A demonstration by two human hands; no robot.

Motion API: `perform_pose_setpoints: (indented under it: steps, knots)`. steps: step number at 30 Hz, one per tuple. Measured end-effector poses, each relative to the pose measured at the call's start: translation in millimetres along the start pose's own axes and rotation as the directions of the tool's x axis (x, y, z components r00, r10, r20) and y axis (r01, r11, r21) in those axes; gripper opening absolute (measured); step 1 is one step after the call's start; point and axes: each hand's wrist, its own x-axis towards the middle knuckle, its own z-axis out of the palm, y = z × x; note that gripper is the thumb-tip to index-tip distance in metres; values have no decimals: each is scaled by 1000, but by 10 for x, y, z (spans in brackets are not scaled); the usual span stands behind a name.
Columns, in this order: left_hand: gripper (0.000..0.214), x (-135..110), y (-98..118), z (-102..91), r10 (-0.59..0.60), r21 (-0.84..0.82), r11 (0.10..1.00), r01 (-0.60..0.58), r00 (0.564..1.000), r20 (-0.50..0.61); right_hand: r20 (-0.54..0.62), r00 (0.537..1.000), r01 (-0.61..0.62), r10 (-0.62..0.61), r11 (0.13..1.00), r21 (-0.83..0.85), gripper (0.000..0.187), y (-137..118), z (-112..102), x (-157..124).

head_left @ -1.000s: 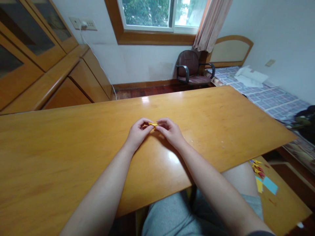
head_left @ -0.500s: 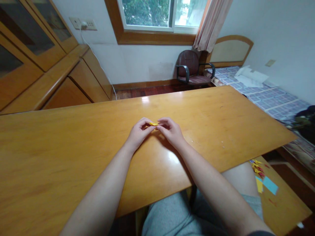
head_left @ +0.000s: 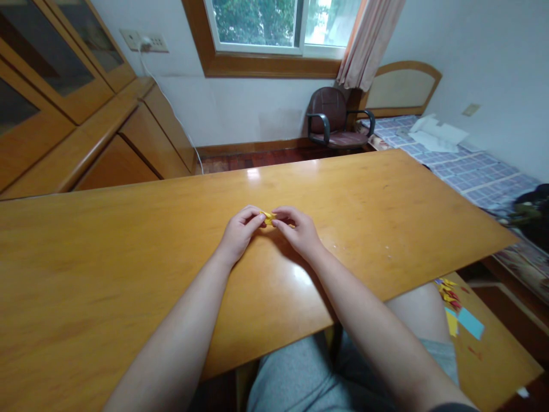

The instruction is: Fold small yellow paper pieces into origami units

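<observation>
A small folded piece of yellow paper sits between my two hands at the middle of a long wooden table. My left hand pinches its left end with curled fingers. My right hand pinches its right end, fingers also curled. Both hands rest low on the tabletop, and most of the paper is hidden by my fingertips.
A low wooden stool at the lower right carries several small coloured paper pieces, yellow, red and blue. Wooden cabinets line the left wall. A dark office chair and a bed stand beyond the table.
The yellow paper has changed shape slightly between my fingertips, looking more bunched now. Both hands stay in nearly the same spot on the table.
</observation>
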Motion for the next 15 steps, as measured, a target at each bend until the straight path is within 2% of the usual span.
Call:
perform_pose_setpoints:
  steps: [8,15]
  knots:
    - [19,4,-4,33,-76,-79,994,78,997,26,28,988,156,-154,983,-96,22,-24,-37,13]
    - [20,4,-27,18,-89,-114,989,90,996,16,36,978,210,-207,973,-97,26,-43,-46,15]
